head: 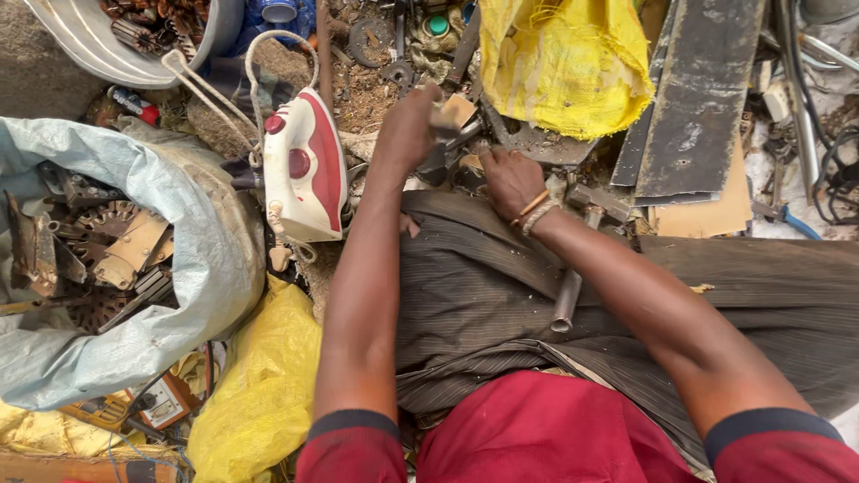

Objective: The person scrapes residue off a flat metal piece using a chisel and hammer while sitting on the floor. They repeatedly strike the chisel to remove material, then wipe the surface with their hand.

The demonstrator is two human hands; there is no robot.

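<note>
A person sits on the ground among scrap metal, seen from above, knees covered by dark striped cloth. The left hand (407,130) is raised, fingers closed around a small tool with a pale wooden block head (458,109); it looks like a hammer, though blur hides its shape. The right hand (510,179), with bangles at the wrist, lies palm down, fingers spread and pressing on a dark metal part (465,165) on the ground just beyond the knees. It grips nothing that can be seen. A grey metal pipe (566,300) rests across the lap under the right forearm.

Risks, as a judgement: the raised tool hangs close above the pressing fingers, so a blow that lands off line could strike them. The part could skid on loose rubble. The pipe could roll off the lap. Sharp scrap lies near both bare forearms.

Packages and colours: a yellow woven sack (564,63) sits at top centre, crumpled. A second yellow bag (259,385) lies at lower left. A pale blue-grey sack (192,241) at left stands open, full of rusty gears and motor parts. A white and red clothes iron (306,165) with a white cord lies between that sack and the left arm. A metal basin (89,40) at top left holds rusty pieces. Dark flat metal plates (698,98) lean at top right over a tan board (711,210).
</note>
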